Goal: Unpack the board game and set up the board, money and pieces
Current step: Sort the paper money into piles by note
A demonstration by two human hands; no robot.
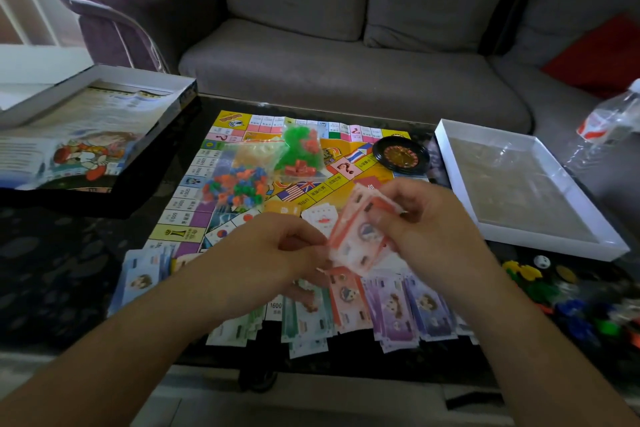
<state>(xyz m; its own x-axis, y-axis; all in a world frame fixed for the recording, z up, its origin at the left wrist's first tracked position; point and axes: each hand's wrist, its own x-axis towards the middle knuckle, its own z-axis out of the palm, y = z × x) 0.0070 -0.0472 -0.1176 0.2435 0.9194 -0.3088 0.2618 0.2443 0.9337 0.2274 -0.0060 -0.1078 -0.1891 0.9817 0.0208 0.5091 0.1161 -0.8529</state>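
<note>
Both hands meet above the near edge of the game board (242, 128), which lies unfolded on the dark table (69, 270); the left hand (277, 250) pinches the lower corner of a small stack of orange-red banknotes (360, 236) between thumb and curled fingers, while the right hand (426, 218) grips the same stack from the right, fingers curled round its upper edge; the notes are raised off the board and tilted. Below the hands, along the board's near edge, sorted piles of paper money (391, 308) lie side by side in blue, green, orange and purple. On the board, 1 clear bag (298, 152) holds green and red plastic pieces, and a 2nd clear bag (235, 185) just left of it holds mixed orange, blue and green pieces; a black roulette wheel (400, 152) sits near the far right corner. At the left, the open box lid (104, 94) contains a printed sheet; at the right, the white box tray (450, 156) holds only clear plastic wrap. Loose coloured tokens and a white die (541, 261) lie on the table near the tray's front corner.
</note>
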